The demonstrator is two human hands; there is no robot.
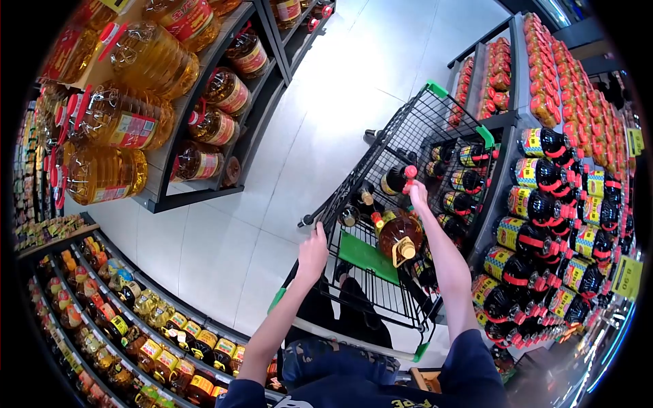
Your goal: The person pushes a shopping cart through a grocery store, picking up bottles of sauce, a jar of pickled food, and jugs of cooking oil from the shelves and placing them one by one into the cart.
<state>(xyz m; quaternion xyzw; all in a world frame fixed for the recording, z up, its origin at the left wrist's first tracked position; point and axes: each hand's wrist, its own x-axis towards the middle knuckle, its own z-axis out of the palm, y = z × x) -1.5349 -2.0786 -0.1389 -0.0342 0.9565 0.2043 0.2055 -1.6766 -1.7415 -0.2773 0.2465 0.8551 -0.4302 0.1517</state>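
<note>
A shopping cart (381, 146) with black wire mesh and green corner pieces stands in front of me. My left hand (313, 256) is at the near left rim of the cart, its fingers curled against the edge. Over the basket, my right hand (418, 196) grips the red cap end of a dark soy sauce bottle (392, 182). Below it in the cart lies a large jug of amber oil (400, 232) with a tan cap and handle. Smaller bottles (349, 215) sit to its left. A green panel (367, 256) covers part of the cart's near end.
Right of the cart, a shelf holds stacked dark red-capped bottles (534, 204), with red-lidded jars (544, 105) farther along. Large oil jugs (129, 126) fill the left shelf. A low shelf of bottles (163, 330) curves behind at lower left. Pale floor tiles (279, 156) run between.
</note>
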